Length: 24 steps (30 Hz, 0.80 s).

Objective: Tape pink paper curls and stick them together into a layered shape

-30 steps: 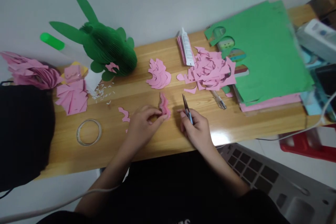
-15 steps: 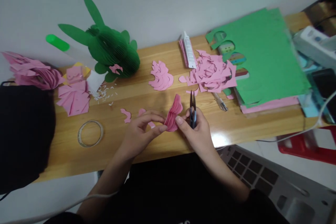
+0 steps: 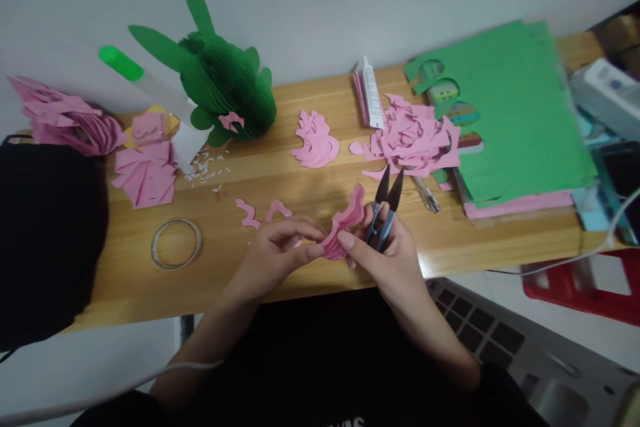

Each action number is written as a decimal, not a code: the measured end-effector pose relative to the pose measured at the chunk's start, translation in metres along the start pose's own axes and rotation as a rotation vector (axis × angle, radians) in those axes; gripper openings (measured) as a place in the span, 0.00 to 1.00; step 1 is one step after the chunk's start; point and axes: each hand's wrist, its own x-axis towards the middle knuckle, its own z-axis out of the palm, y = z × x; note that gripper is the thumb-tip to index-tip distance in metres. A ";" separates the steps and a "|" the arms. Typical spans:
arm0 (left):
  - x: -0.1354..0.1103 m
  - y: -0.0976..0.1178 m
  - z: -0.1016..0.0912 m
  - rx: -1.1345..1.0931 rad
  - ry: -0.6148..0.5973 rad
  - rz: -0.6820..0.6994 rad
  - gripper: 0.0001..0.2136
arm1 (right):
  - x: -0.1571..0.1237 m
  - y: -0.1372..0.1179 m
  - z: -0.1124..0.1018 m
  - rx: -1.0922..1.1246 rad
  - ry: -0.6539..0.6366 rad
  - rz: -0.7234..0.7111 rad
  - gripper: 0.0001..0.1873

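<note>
My left hand (image 3: pixel 280 255) pinches the lower end of a stack of pink paper cut-outs (image 3: pixel 346 223), held above the front of the wooden desk (image 3: pixel 310 273). My right hand (image 3: pixel 387 260) grips small blue-handled scissors (image 3: pixel 385 210), blades parted and pointing away from me; its forefinger also touches the pink stack. Two small pink scraps (image 3: pixel 263 212) lie on the desk just left of my hands.
A green honeycomb paper rabbit (image 3: pixel 220 83) stands at the back. A pile of pink shapes (image 3: pixel 316 140), pink offcuts (image 3: pixel 413 137), a glue tube (image 3: pixel 373 92), a pen (image 3: pixel 426 195), green card sheets (image 3: pixel 515 113), a tape ring (image 3: pixel 176 244), folded pink paper (image 3: pixel 145 173).
My left hand lifted the pink stack off the desk and my right hand came in to touch it. The scissors' blades, closed before, now stand apart.
</note>
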 end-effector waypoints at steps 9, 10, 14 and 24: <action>-0.005 -0.002 0.004 0.292 0.086 0.113 0.07 | 0.009 0.005 -0.002 -0.070 0.063 0.027 0.23; -0.005 -0.006 0.005 0.442 0.120 0.186 0.06 | 0.012 0.009 -0.005 -0.098 0.091 0.039 0.22; -0.001 -0.026 0.015 0.947 0.203 0.372 0.07 | 0.023 0.023 -0.015 -0.184 0.189 0.072 0.22; -0.033 -0.015 -0.033 1.110 0.218 0.464 0.08 | 0.021 0.026 -0.020 -0.481 0.220 -0.031 0.23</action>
